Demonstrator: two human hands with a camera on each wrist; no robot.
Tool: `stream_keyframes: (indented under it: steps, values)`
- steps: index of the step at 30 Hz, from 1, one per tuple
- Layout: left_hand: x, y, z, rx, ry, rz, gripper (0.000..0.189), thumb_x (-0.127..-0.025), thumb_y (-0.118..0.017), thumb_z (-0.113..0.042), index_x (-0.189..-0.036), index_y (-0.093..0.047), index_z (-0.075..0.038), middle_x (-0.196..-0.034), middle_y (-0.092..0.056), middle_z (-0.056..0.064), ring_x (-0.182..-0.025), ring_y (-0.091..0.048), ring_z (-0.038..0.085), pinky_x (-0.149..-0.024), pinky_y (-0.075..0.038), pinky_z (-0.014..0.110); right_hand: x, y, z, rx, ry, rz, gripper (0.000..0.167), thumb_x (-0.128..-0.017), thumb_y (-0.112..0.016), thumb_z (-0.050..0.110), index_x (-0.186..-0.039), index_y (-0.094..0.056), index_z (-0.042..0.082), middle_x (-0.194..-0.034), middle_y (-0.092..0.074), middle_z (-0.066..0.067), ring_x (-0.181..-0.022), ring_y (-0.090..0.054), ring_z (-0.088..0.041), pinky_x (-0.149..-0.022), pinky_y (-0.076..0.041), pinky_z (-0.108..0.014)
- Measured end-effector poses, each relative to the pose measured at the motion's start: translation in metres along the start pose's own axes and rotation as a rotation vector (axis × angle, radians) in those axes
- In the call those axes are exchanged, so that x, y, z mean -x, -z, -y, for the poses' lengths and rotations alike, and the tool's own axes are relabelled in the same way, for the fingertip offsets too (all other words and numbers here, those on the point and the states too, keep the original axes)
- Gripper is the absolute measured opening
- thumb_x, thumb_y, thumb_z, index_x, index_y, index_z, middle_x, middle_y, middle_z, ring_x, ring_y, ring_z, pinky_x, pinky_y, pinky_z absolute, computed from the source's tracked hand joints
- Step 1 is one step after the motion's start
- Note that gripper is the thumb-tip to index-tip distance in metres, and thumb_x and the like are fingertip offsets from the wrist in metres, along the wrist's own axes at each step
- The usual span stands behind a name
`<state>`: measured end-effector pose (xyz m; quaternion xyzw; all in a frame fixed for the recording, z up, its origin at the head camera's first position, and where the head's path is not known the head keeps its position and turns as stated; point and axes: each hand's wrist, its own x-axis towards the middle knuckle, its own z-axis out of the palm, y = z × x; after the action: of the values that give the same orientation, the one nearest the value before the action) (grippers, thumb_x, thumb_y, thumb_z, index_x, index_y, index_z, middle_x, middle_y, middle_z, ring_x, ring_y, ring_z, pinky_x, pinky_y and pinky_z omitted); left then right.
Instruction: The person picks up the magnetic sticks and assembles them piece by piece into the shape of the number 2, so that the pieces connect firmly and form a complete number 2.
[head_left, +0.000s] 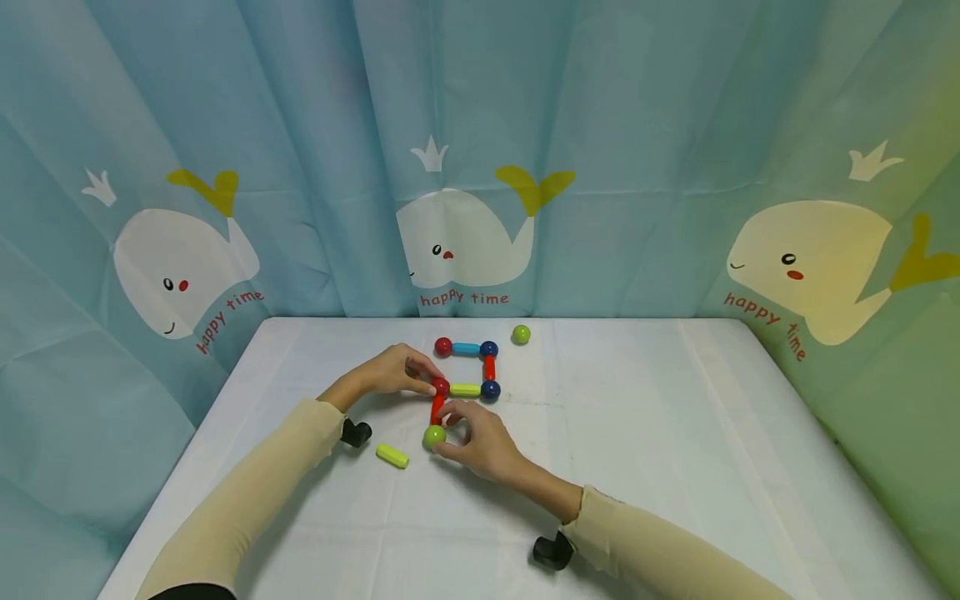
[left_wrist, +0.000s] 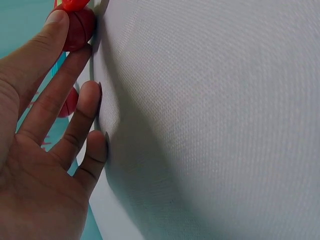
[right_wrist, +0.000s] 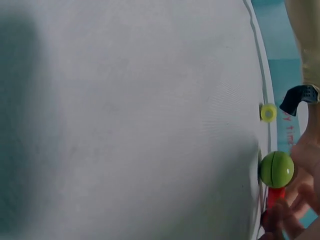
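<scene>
My left hand (head_left: 395, 369) pinches a red ball (left_wrist: 82, 30) between thumb and fingers; its other fingers spread beside the tabletop. From that ball a red rod (head_left: 437, 409) leads to a green ball (head_left: 434, 437). My right hand (head_left: 483, 443) is beside this green ball, thumb at its edge and loosely bent fingers near the rod; contact is unclear. A yellow-green rod (head_left: 466, 390) joins the pinched ball to a dark blue ball (head_left: 490, 391). Beyond are another red rod (head_left: 489, 367), a second blue ball (head_left: 489, 349), a blue rod (head_left: 466, 350) and another red ball (head_left: 443, 347).
A loose yellow-green rod (head_left: 392, 456) lies between the forearms on the white table (head_left: 660, 433). Another green ball (head_left: 521, 334) sits near the back edge. A blue curtain (head_left: 630, 125) with whale prints hangs behind.
</scene>
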<state>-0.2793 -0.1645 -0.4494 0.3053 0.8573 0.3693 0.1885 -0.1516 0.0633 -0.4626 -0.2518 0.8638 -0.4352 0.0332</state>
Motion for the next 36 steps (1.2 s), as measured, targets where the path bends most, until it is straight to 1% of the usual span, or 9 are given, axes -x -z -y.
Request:
stream_keyframes:
  steps: [5,7,10,13,19,22,25,31,36]
  values:
    - [0.000,0.000,0.001,0.005,-0.011,0.006,0.026,-0.090,-0.081,-0.015,-0.115,-0.078,-0.010,-0.109,-0.077,0.000,-0.090,-0.068,0.013,-0.090,-0.055,0.032,-0.001,-0.006,0.007,-0.012,0.132,-0.024,0.045,-0.087,-0.084,0.021,-0.126,-0.066,0.007,-0.118,-0.068,-0.009,-0.103,-0.061,-0.024,-0.083,-0.053,-0.034]
    - [0.000,-0.001,0.001,0.011,-0.008,0.007,0.025,-0.090,-0.081,-0.014,-0.115,-0.078,-0.010,-0.108,-0.077,-0.001,-0.090,-0.068,0.012,-0.089,-0.055,0.031,-0.002,-0.009,0.010,-0.029,0.147,-0.007,0.047,-0.087,-0.084,0.023,-0.128,-0.066,0.008,-0.119,-0.068,-0.009,-0.107,-0.059,-0.024,-0.088,-0.051,-0.036]
    - [0.001,-0.001,0.000,0.013,0.001,0.005,0.024,-0.090,-0.081,-0.015,-0.114,-0.079,-0.011,-0.107,-0.077,-0.001,-0.088,-0.067,0.013,-0.084,-0.055,0.030,-0.002,-0.015,0.015,-0.022,0.150,0.006,0.047,-0.087,-0.084,0.026,-0.128,-0.066,0.010,-0.118,-0.069,-0.008,-0.105,-0.058,-0.022,-0.090,-0.047,-0.037]
    - [0.001,-0.001,-0.002,0.007,-0.006,0.004,0.025,-0.090,-0.081,-0.016,-0.114,-0.079,-0.011,-0.107,-0.077,0.001,-0.086,-0.066,0.014,-0.080,-0.052,0.030,-0.002,-0.022,0.018,0.024,0.158,-0.028,0.046,-0.086,-0.085,0.027,-0.125,-0.068,0.011,-0.117,-0.070,-0.006,-0.102,-0.058,-0.022,-0.088,-0.043,-0.036]
    - [-0.001,0.000,0.000,-0.015,-0.046,0.006,0.026,-0.091,-0.081,-0.016,-0.116,-0.078,-0.009,-0.110,-0.077,0.002,-0.087,-0.067,0.014,-0.083,-0.052,0.031,0.005,-0.035,0.026,0.038,0.135,-0.116,0.041,-0.086,-0.085,0.026,-0.122,-0.069,0.013,-0.116,-0.071,-0.005,-0.099,-0.059,-0.024,-0.084,-0.044,-0.033]
    - [-0.001,0.001,0.001,-0.021,-0.065,0.007,0.027,-0.091,-0.081,-0.017,-0.116,-0.078,-0.009,-0.110,-0.077,0.002,-0.089,-0.068,0.013,-0.085,-0.053,0.031,0.011,-0.040,0.030,0.013,0.131,-0.111,0.041,-0.086,-0.085,0.023,-0.122,-0.069,0.012,-0.113,-0.070,-0.006,-0.093,-0.060,-0.023,-0.080,-0.045,-0.028]
    - [-0.001,0.002,0.002,-0.015,-0.069,0.006,0.026,-0.090,-0.081,-0.017,-0.116,-0.079,-0.010,-0.110,-0.077,0.001,-0.089,-0.068,0.013,-0.085,-0.054,0.031,0.016,-0.046,0.034,0.003,0.091,-0.084,0.044,-0.086,-0.085,0.024,-0.124,-0.068,0.012,-0.113,-0.070,-0.004,-0.090,-0.061,-0.020,-0.078,-0.048,-0.025]
    - [-0.002,0.004,0.003,0.002,-0.052,0.001,0.025,-0.090,-0.082,-0.017,-0.114,-0.079,-0.011,-0.109,-0.077,-0.002,-0.091,-0.068,0.012,-0.086,-0.055,0.031,0.015,-0.056,0.041,0.067,0.005,-0.052,0.047,-0.086,-0.085,0.029,-0.128,-0.067,0.014,-0.115,-0.072,0.002,-0.105,-0.066,-0.013,-0.089,-0.053,-0.033]
    - [-0.003,0.003,0.003,0.010,-0.047,0.001,0.026,-0.090,-0.082,-0.018,-0.114,-0.079,-0.010,-0.110,-0.077,0.000,-0.093,-0.069,0.013,-0.086,-0.055,0.032,0.008,-0.061,0.044,0.106,-0.054,-0.037,0.044,-0.085,-0.086,0.029,-0.124,-0.070,0.013,-0.111,-0.073,0.004,-0.099,-0.065,-0.010,-0.085,-0.053,-0.034]
